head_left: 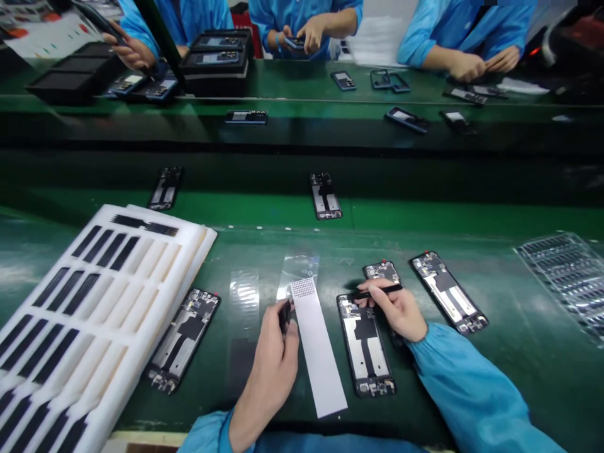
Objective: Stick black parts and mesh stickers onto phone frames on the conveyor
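Note:
My right hand (pixel 401 313) is closed around black tweezers (pixel 392 289), their tip at the upper part of an opened phone body (pixel 365 340) with its circuit board showing. Under and behind that hand lies a second opened phone (pixel 381 270), partly hidden. My left hand (pixel 276 352) is closed on a small black object (pixel 284 316), whose kind I cannot make out. Right beside its fingertips is a long white strip (pixel 323 358), with rows of small dark dots at its top end. Clear plastic film (pixel 299 265) lies under the strip's top.
Another opened phone (pixel 448 292) lies to the right, one (pixel 184 340) to the left. A white foam tray (pixel 106 283) of black strips fills the left side. At far right is a clear plastic tray (pixel 564 277). Across the bench, several co-workers in blue sleeves handle phone parts.

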### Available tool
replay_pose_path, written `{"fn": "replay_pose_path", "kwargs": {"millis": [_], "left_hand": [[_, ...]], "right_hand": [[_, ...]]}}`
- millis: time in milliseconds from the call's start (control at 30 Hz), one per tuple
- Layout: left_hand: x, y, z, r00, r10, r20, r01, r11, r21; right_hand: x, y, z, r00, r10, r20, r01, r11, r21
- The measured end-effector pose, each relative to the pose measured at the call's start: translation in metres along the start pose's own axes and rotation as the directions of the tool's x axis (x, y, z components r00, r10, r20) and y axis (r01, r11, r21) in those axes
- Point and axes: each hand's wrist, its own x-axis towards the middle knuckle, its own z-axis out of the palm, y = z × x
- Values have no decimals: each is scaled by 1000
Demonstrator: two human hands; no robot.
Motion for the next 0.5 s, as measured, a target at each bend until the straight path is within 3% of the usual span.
{"fn": "replay_pose_path", "kwargs": {"millis": [67,167,333,500], "left_hand": [[-3,5,-1,989,-93,116,99,994,-46],[-8,9,-1,963,-87,254,105,993,-57],[-11,10,3,947,152,282,-164,986,19],[-12,10,11,850,395,349,-459,881,119]], "right_hand": [[2,1,2,1000,-19,-4,19,1000,-15],[3,2,4,999,-44,-13,44,998,-35],[0,3,3,996,-91,-14,90,992,-88],[0,4,1,968,-244,56,250,947,-201]]}}
